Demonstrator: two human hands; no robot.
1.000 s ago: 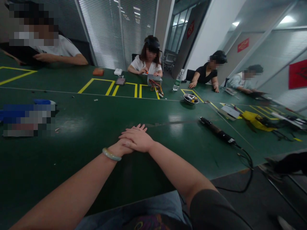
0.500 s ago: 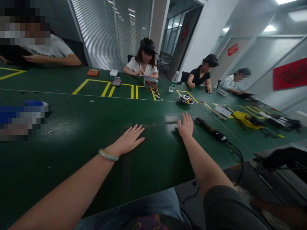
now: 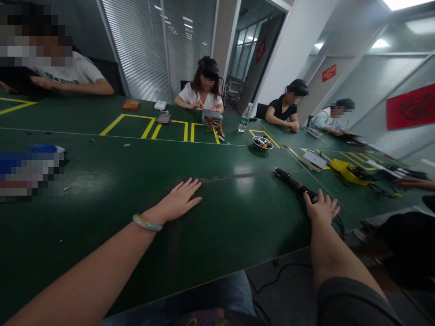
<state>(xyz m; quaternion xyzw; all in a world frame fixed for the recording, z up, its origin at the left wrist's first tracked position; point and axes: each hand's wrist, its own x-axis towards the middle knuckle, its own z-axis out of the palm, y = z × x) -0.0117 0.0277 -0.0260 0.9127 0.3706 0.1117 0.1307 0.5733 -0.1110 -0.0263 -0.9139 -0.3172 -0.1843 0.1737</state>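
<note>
My left hand (image 3: 180, 199) lies flat on the green table (image 3: 217, 235), fingers stretched out, with a pale bangle (image 3: 147, 223) at its wrist. Over to the right, my right hand (image 3: 321, 207) has its fingers spread above the rear end of a black electric screwdriver (image 3: 294, 183). It partly covers that end and the cable behind it; whether it touches the tool I cannot tell. The screwdriver lies on the table with its tip pointing away to the left.
Beyond my hands stand a metal bowl (image 3: 263, 144) of small parts and a water bottle (image 3: 244, 118). A yellow item (image 3: 350, 172) and a white box (image 3: 313, 160) lie to the right. A blue-and-white object (image 3: 30, 170) is at left. Several people sit around the table.
My right hand has moved right, from left of the screwdriver's tip to over its rear end, with fingers spread wider. My left hand has stayed nearly in place.
</note>
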